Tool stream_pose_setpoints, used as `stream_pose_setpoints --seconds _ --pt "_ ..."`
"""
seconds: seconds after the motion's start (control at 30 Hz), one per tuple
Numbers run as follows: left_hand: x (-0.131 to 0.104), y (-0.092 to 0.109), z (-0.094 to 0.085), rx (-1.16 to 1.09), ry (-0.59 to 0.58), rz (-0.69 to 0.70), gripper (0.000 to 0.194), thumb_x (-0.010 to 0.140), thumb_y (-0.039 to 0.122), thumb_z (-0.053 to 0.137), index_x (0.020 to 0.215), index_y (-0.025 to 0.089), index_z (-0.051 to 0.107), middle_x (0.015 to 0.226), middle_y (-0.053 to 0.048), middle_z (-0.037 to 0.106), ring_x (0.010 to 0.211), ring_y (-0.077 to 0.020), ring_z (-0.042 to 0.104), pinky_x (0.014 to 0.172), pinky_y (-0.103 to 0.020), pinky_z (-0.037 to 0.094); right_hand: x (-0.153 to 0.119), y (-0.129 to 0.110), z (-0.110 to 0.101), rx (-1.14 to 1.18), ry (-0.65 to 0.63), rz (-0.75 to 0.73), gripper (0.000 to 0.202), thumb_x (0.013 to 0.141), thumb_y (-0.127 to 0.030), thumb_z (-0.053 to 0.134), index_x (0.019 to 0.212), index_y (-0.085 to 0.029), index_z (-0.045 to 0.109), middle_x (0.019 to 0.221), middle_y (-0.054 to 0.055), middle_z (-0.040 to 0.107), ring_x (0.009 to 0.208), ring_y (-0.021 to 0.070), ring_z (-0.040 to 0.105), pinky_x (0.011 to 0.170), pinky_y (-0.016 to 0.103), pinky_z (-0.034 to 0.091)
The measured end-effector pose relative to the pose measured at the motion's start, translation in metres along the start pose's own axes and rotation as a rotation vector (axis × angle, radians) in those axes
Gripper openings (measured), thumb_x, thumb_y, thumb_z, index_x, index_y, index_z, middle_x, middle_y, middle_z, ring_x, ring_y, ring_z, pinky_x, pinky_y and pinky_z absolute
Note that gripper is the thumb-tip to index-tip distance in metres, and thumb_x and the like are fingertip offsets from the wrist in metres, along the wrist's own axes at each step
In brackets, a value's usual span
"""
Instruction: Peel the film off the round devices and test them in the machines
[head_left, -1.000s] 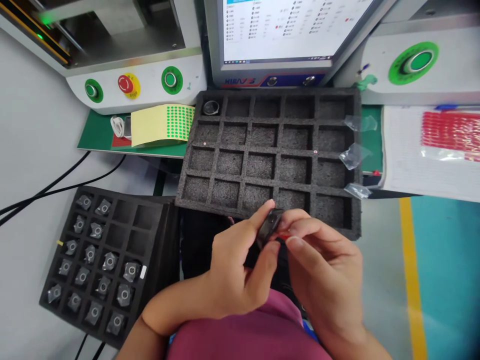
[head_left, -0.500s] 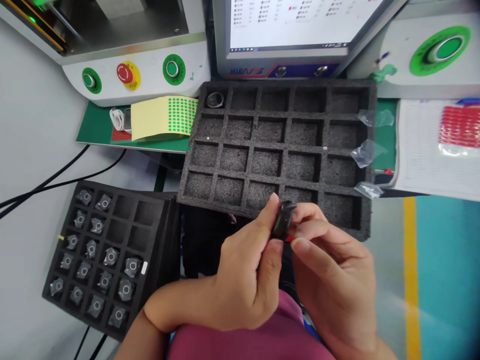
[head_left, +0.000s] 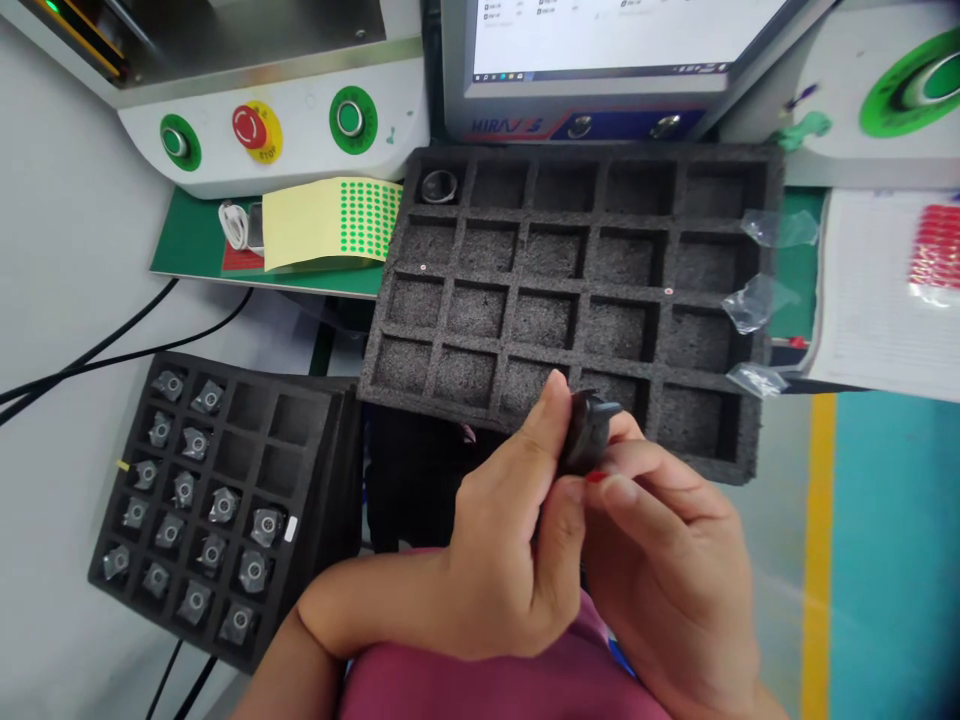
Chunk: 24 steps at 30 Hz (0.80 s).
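Your left hand [head_left: 517,535] grips a small black, rounded device [head_left: 586,438] between thumb and fingers, held up by the near edge of the dark grey, compartmented foam tray [head_left: 403,365]. Your right hand [head_left: 679,560] pinches a small bright red piece [head_left: 596,477] at the device's lower side.

At the top stands a monitor [head_left: 585,98] with a lit white page, and to its left a white panel [head_left: 217,168] carries a red stop button [head_left: 247,127] between two green buttons [head_left: 350,119]. On the green table [head_left: 187,238] lie a white cable [head_left: 234,228] and a yellow sheet [head_left: 300,225] with green dots. At right, white paper [head_left: 870,300] bears a red item [head_left: 937,248] (too blurred to name), above a floor [head_left: 892,540] with a yellow stripe [head_left: 817,560].
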<state>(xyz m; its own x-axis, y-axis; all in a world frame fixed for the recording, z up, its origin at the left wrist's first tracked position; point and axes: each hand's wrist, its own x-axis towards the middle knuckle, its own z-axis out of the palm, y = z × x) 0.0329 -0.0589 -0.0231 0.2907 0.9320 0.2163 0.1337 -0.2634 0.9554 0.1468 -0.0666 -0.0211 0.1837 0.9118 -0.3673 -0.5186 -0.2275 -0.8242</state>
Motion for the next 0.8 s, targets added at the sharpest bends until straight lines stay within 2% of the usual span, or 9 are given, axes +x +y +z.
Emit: stream_pose_setpoints --seconds 0.17,0.33,0.47,0.57,0.8 --pt "0.001 -0.001 0.000 -0.013 0.022 0.013 0.059 0.100 0.022 0.049 0.156 0.024 0.032 0.153 -0.008 0.049 0.137 -0.0285 0.052 0.115 -0.043 0.049 0.001 0.000 0.002 0.011 0.020 0.013 0.021 0.072 -0.035 0.086 0.063 -0.023 0.071 0.082 0.000 0.055 0.074 0.0109 0.055 0.069 0.023 0.052" --pt "0.001 -0.001 -0.001 -0.001 0.017 0.024 0.055 0.101 0.018 0.045 0.155 0.021 0.036 0.149 -0.010 0.054 0.136 -0.0270 0.053 0.114 -0.042 0.050 0.001 -0.001 0.004 -0.007 0.016 -0.001 0.024 0.073 -0.035 0.085 0.061 -0.022 0.069 0.079 -0.001 0.052 0.069 0.0092 0.052 0.067 0.022 0.051" --pt "-0.001 -0.001 -0.003 0.030 -0.011 -0.016 0.059 0.100 0.018 0.045 0.157 0.024 0.031 0.156 -0.007 0.044 0.138 -0.0277 0.050 0.116 -0.043 0.048 0.002 0.000 0.006 -0.035 0.023 -0.023 0.026 0.073 -0.036 0.085 0.060 -0.021 0.068 0.079 -0.001 0.051 0.066 0.0092 0.049 0.064 0.022 0.051" --pt "-0.001 -0.001 -0.004 0.056 -0.056 -0.019 0.062 0.099 0.016 0.046 0.158 0.020 0.028 0.160 -0.011 0.037 0.141 -0.0271 0.047 0.118 -0.042 0.045 0.003 0.000 0.007 -0.049 0.023 -0.043 0.026 0.074 -0.035 0.085 0.060 -0.022 0.067 0.078 0.000 0.050 0.066 0.0098 0.049 0.063 0.023 0.050" --pt "0.001 0.001 -0.001 0.051 0.003 0.026 0.055 0.101 0.011 0.040 0.155 0.017 0.032 0.156 -0.013 0.045 0.142 -0.0218 0.046 0.118 -0.037 0.044 0.004 -0.001 0.011 -0.023 0.034 -0.044 0.026 0.074 -0.034 0.084 0.059 -0.022 0.066 0.074 0.000 0.048 0.064 0.0100 0.048 0.058 0.022 0.049"
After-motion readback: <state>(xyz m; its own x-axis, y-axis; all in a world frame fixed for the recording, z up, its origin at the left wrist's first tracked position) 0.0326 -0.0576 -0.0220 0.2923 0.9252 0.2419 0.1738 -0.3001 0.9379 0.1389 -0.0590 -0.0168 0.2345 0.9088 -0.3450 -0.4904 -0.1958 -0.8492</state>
